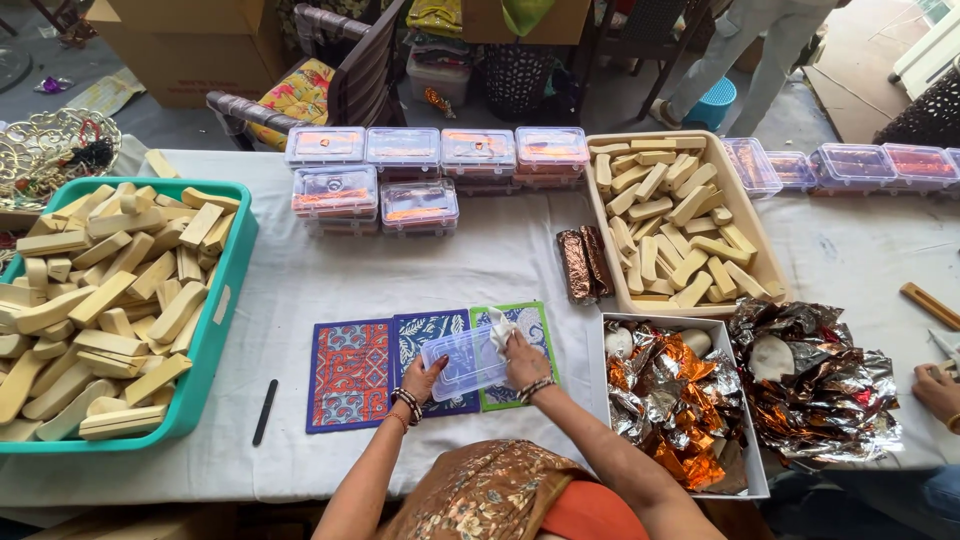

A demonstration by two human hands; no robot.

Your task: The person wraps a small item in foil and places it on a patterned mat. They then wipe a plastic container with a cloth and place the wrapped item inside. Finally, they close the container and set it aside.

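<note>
Left hand (422,380) gripping clear lid (468,360) over mats (350,372) on counter (300,280); right hand (522,362) fingers closed on white cloth (499,326), pressed to lid. Foil box (680,400) right. Beyond: full green tub (222,300), beige tray (745,235) of bars, sealed boxes (420,170) stacked. Probably midway; many bars left.
</note>
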